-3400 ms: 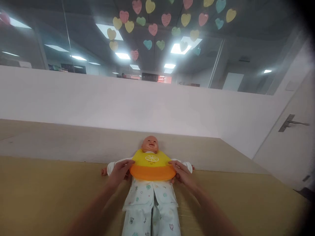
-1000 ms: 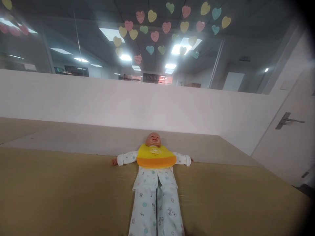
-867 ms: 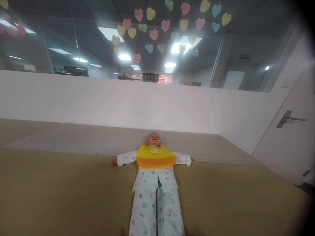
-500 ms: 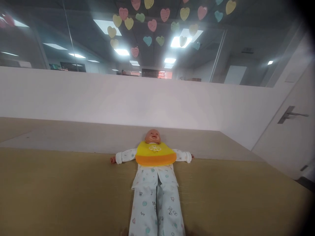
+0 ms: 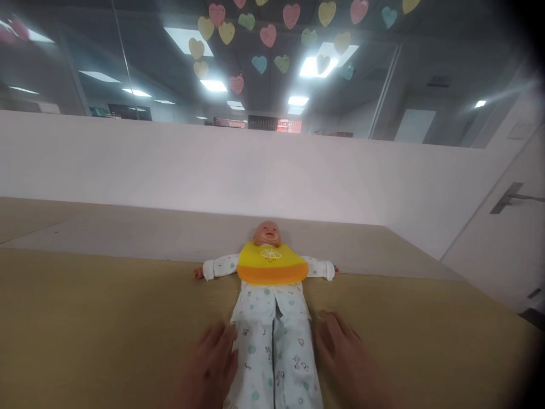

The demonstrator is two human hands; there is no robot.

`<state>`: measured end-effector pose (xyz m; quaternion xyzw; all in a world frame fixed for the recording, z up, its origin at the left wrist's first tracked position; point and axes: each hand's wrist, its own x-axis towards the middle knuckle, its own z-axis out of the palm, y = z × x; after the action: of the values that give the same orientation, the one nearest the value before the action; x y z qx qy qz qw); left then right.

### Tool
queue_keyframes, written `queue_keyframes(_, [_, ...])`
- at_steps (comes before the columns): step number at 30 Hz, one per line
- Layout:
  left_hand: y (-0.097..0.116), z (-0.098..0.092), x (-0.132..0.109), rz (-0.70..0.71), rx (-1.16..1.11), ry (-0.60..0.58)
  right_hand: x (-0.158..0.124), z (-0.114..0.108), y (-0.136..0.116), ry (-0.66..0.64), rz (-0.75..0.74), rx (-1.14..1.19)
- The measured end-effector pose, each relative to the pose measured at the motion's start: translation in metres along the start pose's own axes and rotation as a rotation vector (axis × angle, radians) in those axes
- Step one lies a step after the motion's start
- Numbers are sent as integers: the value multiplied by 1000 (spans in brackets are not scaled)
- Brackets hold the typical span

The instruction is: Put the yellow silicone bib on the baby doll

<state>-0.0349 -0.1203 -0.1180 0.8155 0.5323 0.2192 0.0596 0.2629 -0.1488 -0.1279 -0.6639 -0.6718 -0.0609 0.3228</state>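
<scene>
A baby doll (image 5: 267, 233) lies on its back with both arms stretched out sideways. It wears a yellow bib (image 5: 272, 263) with an orange lower band, a white printed top (image 5: 254, 300) and matching long trousers (image 5: 255, 363). My left hand (image 5: 208, 366), blurred by motion, is beside the left-hand trouser leg, fingers stretched forward and thumb apart. On the other side, my right hand (image 5: 344, 355) reaches in beside the right-hand leg, its fingers extended. Neither hand visibly holds anything; whether the fingertips touch the cloth I cannot tell.
Under the doll is a tan surface (image 5: 106, 324) with a greyish strip (image 5: 128, 234) along its far side. A white wall (image 5: 191, 165) rises behind, topped by glass with several paper hearts (image 5: 292, 16). A door handle (image 5: 511, 197) shows at right.
Both my hands have come up from the bottom edge to either side of the doll's legs. The view has shifted slightly; the doll lies as before.
</scene>
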Motion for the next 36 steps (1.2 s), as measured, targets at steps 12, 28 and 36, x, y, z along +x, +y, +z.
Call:
queue_keyframes(12, [13,-3,77,-131,298,-215,27,35,8,156,-332,-359])
queue_keyframes(28, [12,-2,79,-233,213,-188,35,33,-9,339,-380,-73])
queue_keyframes(36, [0,21,71,-62,273,98,36,41,-14,324,-413,14])
